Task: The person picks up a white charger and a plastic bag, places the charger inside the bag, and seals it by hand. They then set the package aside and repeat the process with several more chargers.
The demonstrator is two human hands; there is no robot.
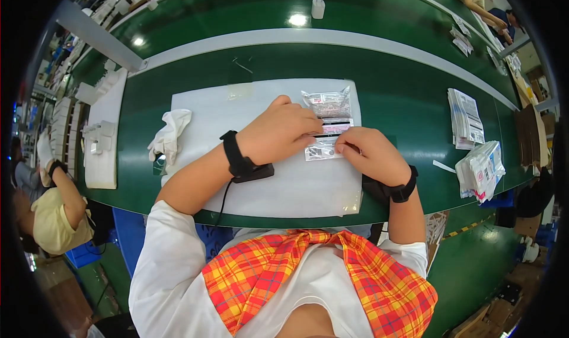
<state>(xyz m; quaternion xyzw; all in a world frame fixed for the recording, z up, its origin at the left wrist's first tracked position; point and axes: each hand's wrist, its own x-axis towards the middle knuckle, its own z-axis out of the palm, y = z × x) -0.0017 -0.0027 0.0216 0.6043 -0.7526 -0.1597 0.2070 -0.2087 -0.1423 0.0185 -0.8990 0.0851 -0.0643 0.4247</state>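
A silver foil packet [329, 105] with a printed label lies lengthwise on a white foam mat [296, 190]. My left hand [278, 132] comes in over its left edge, with curled fingers closed at the middle of the packet. At the packet's lower right, my right hand [373, 155] pinches the edge between thumb and fingers. Parts of the label are hidden under my fingertips. Black straps circle both wrists, and a black device [255, 173] with a cable sits under the left one.
A crumpled white glove [170, 138] lies at the mat's left edge. Stacked white printed packets [465, 119] and a further pile [481, 169] are on the green table at right. A white charger [317, 8] stands beyond the pale rail [296, 36]. Other people work at left and far right.
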